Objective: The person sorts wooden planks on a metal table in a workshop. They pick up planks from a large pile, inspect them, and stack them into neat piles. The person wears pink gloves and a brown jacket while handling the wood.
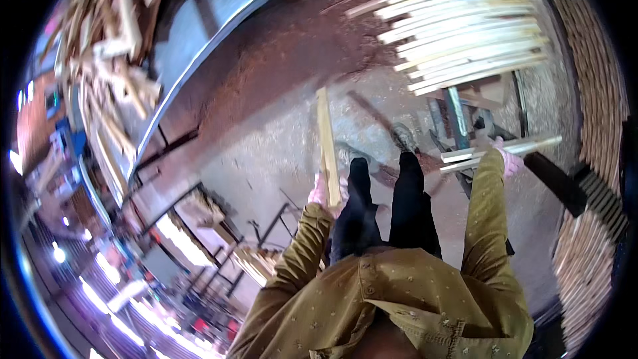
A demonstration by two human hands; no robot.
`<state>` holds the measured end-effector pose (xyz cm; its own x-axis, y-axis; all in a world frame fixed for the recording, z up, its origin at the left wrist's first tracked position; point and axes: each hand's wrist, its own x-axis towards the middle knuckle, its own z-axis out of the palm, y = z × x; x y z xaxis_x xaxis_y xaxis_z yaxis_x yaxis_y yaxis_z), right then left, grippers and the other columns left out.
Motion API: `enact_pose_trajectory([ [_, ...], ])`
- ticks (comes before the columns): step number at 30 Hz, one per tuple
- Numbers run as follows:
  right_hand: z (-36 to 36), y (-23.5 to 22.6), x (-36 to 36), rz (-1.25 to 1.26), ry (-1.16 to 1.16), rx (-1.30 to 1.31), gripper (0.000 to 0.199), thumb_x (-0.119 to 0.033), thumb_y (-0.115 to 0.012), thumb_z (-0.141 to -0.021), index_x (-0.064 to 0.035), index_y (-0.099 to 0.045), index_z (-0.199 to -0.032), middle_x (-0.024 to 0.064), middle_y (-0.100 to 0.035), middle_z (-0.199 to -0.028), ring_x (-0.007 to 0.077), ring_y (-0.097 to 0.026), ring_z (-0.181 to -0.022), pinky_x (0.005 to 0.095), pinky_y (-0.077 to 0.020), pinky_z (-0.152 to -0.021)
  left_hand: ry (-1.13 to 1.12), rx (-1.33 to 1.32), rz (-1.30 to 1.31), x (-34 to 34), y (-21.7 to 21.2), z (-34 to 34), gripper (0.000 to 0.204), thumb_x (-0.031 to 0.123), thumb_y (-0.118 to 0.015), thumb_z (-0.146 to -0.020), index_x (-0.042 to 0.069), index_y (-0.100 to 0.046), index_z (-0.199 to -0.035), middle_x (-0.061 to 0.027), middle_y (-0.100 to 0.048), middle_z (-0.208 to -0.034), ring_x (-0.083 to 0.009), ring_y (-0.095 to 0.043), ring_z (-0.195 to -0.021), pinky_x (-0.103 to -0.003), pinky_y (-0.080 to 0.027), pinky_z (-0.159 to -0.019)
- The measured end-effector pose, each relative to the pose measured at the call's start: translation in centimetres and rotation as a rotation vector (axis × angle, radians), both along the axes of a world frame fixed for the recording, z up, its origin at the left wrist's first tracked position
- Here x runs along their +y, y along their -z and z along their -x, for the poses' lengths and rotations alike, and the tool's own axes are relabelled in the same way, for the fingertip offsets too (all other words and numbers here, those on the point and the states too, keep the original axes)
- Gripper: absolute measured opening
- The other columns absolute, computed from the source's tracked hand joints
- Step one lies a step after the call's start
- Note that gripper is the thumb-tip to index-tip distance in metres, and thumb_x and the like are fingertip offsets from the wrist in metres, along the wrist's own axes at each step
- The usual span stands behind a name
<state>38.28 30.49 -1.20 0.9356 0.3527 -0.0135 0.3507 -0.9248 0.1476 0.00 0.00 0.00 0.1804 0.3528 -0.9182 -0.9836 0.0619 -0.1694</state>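
Note:
My left hand (pixel 318 191), in a pale pink glove, is closed around the lower end of a long, light wooden slat (pixel 326 139). That slat points away from me, just left of my legs, and some of the fingers are hidden behind it. Out to the right, my right hand (pixel 510 161), gloved the same way, is closed at a few pale wooden strips (pixel 541 143). These strips lie crosswise near a metal stand (pixel 456 119). My sleeve partly covers them, and the fingertips are hard to make out.
A stack of light slats (pixel 472 33) lies beyond the stand. Loose wood offcuts (pixel 106 93) are heaped on a metal-edged table (pixel 199 60) at the far left. Tall stacks of strips (pixel 598 80) line the right side. Lower left stands a metal rack (pixel 259 242) with wood pieces.

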Motion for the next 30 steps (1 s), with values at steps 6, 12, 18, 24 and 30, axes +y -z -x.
enact_pose_trajectory([
  [6, 16.3, -3.3, -5.5, -0.315, -0.866, 0.783, 0.071, -0.024, -0.065, -0.091, -0.0013, -0.028, -0.148, 0.0163, -0.037, -0.149, 0.027, -0.039, -0.136, 0.0369, -0.0339, -0.114, -0.395, -0.114, -0.082, -3.4, -8.8, 7.0, 0.066, 0.059, -0.042, -0.096, 0.005, -0.047, -0.133, -0.013, -0.062, -0.118, -0.0277, -0.065, -0.08, -0.039, -0.056, -0.062],
  [12, 33.6, -5.1, -15.5, 0.342, -1.035, 1.59, 0.049, -0.026, -0.06, -0.096, -0.006, -0.047, -0.138, 0.0087, -0.062, -0.115, 0.019, -0.061, -0.095, 0.0339, -0.0529, -0.083, -0.254, 0.245, -0.129, -6.4, -13.9, 10.1, 0.045, 0.032, -0.06, -0.095, 0.003, -0.046, -0.126, -0.0146, -0.061, -0.086, -0.026, -0.061, -0.07, -0.038, -0.054, -0.057],
  [18, 54.0, -13.5, -27.1, 1.034, -0.64, 1.91, 0.026, -0.027, -0.066, -0.091, -0.0094, -0.054, -0.106, 0.0034, -0.063, -0.084, 0.0173, -0.062, -0.068, 0.0336, -0.0541, -0.06, 0.622, 1.174, 0.452, -12.3, -17.1, 11.6, 0.067, 0.027, -0.062, -0.093, 0.011, -0.028, -0.149, -0.0136, -0.058, -0.119, -0.0239, -0.06, -0.098, -0.034, -0.049, -0.086],
  [24, 65.0, -19.6, -34.3, 1.346, -0.015, 2.298, 0.04, -0.004, -0.058, -0.089, 0.0028, -0.05, -0.127, 0.0173, -0.059, -0.104, 0.0283, -0.061, -0.087, 0.0429, -0.0544, -0.082, -0.753, 0.465, -0.075, -18.0, -22.2, 19.0, 0.067, 0.057, -0.051, -0.094, 0.0, -0.052, -0.13, -0.0136, -0.06, -0.121, -0.0254, -0.058, -0.108, -0.035, -0.051, -0.092],
  [30, 75.6, -24.8, -35.3, 1.522, -0.296, 2.398, 0.049, -0.015, -0.066, -0.089, -0.0016, -0.047, -0.131, 0.0144, -0.058, -0.107, 0.0273, -0.059, -0.092, 0.0474, -0.052, -0.091, -0.81, 0.438, -0.409, -17.7, -25.4, 25.3, 0.056, 0.052, -0.052, -0.095, 0.006, -0.05, -0.127, -0.0148, -0.065, -0.098, -0.0284, -0.066, -0.084, -0.044, -0.056, -0.074],
])
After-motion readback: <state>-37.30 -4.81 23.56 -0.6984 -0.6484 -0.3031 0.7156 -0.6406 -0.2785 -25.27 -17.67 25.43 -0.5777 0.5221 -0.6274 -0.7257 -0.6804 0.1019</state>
